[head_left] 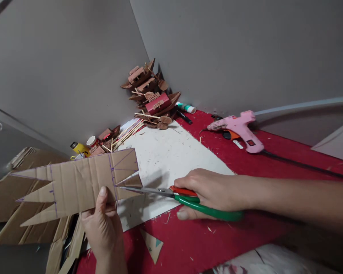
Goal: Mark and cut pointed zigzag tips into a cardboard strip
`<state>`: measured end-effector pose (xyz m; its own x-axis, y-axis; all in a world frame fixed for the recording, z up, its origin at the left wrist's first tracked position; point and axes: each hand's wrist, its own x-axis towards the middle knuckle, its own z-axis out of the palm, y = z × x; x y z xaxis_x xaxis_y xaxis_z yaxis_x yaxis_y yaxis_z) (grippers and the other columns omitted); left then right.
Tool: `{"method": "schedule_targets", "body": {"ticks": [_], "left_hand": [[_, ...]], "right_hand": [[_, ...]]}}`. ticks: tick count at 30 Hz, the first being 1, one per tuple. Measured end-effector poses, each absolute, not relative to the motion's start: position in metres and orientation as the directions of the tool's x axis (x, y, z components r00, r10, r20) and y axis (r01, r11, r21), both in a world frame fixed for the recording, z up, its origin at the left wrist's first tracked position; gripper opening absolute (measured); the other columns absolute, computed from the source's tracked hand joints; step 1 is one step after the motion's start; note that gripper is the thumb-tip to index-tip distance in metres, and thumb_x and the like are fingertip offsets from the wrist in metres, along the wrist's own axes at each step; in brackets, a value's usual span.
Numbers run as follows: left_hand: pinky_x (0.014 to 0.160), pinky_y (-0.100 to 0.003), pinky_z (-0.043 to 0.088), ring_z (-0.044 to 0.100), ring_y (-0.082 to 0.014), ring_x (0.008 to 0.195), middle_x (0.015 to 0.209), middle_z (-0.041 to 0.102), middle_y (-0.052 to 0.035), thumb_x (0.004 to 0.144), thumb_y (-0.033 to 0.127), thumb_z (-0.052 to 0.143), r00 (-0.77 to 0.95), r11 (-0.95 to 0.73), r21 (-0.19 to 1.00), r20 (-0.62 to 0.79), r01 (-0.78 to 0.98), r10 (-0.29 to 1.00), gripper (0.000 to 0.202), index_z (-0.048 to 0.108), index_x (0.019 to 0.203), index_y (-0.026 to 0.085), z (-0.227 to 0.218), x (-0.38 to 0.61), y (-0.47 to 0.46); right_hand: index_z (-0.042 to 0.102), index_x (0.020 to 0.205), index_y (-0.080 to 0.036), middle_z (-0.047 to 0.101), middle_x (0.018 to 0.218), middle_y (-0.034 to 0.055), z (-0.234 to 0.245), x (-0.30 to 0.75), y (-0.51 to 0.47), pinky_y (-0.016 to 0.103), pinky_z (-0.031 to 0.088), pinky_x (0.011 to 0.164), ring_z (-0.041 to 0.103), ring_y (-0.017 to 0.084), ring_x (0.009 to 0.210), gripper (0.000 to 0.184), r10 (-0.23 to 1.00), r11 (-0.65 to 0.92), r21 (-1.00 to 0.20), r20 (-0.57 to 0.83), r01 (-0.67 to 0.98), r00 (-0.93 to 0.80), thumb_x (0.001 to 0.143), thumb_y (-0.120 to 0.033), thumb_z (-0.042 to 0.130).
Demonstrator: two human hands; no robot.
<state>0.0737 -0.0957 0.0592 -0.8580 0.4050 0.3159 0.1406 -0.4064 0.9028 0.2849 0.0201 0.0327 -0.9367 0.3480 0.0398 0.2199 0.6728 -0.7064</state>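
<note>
My left hand (pixel 104 228) grips a flat piece of cardboard (pixel 82 182) by its lower edge, thumb on top. Purple pen lines mark the piece, and its left end is cut into several pointed strips. My right hand (pixel 202 194) holds scissors (pixel 185 198) with one orange and one green handle. Their blades lie at a slit in the cardboard's right end, close to the purple line. Whether the blades are fully closed is hard to make out. A cut cardboard triangle (pixel 153 243) lies on the red tabletop below the scissors.
A pink glue gun (pixel 238 129) with a black cord rests on the red table (pixel 282 152) at right. Brown model boats (pixel 148 91) are stacked in the corner. Thin sticks (pixel 128 133) lie beside white paper (pixel 165 152). More cardboard sheets (pixel 40 224) are at left.
</note>
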Motion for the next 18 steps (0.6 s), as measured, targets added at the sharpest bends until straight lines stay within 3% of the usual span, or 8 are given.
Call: {"method": "schedule_targets", "body": {"ticks": [9, 12, 15, 18], "left_hand": [[0.081, -0.029, 0.056, 0.064, -0.0204, 0.106, 0.122, 0.067, -0.0041, 0.073, 0.019, 0.078, -0.835, -0.371, 0.928, 0.187, -0.022, 0.518, 0.048, 0.065, 0.118, 0.027, 0.0577, 0.0804, -0.0954], [0.067, -0.021, 0.056, 0.068, -0.016, 0.089, 0.114, 0.07, -0.0043, 0.07, 0.016, 0.078, -0.847, -0.371, 0.925, 0.13, -0.084, 0.516, 0.048, 0.067, 0.116, 0.025, 0.0585, 0.0832, -0.0936], [0.048, -0.01, 0.046, 0.065, -0.0083, 0.069, 0.099, 0.073, -0.0008, 0.066, 0.011, 0.079, -0.836, -0.357, 0.916, 0.046, -0.183, 0.546, 0.048, 0.069, 0.111, 0.023, 0.0595, 0.084, -0.0932], [0.048, -0.011, 0.047, 0.062, -0.0067, 0.06, 0.081, 0.072, 0.0044, 0.064, 0.009, 0.08, -0.818, -0.357, 0.9, 0.003, -0.248, 0.575, 0.051, 0.069, 0.111, 0.025, 0.059, 0.0838, -0.0937]], "right_hand": [[0.056, 0.073, -0.017, 0.052, 0.062, 0.0022, 0.0364, 0.2855, 0.0207, 0.025, 0.034, 0.053, 0.038, 0.013, 0.053, 0.049, 0.35, 0.668, -0.713, 0.049, 0.212, -0.936, 0.081, -0.066, 0.05], [0.055, 0.071, -0.018, 0.05, 0.061, 0.0015, 0.0352, 0.2847, 0.021, 0.025, 0.034, 0.054, 0.038, 0.013, 0.053, 0.049, 0.353, 0.649, -0.731, 0.045, 0.21, -0.935, 0.08, -0.066, 0.05], [0.053, 0.069, -0.019, 0.047, 0.059, -0.0003, 0.0329, 0.2845, 0.0211, 0.024, 0.034, 0.052, 0.037, 0.012, 0.053, 0.046, 0.352, 0.629, -0.754, 0.057, 0.19, -0.934, 0.079, -0.064, 0.051], [0.052, 0.068, -0.019, 0.048, 0.06, -0.0008, 0.0304, 0.2848, 0.0206, 0.023, 0.033, 0.051, 0.037, 0.012, 0.053, 0.044, 0.358, 0.613, -0.768, 0.057, 0.188, -0.932, 0.079, -0.062, 0.054]]}}
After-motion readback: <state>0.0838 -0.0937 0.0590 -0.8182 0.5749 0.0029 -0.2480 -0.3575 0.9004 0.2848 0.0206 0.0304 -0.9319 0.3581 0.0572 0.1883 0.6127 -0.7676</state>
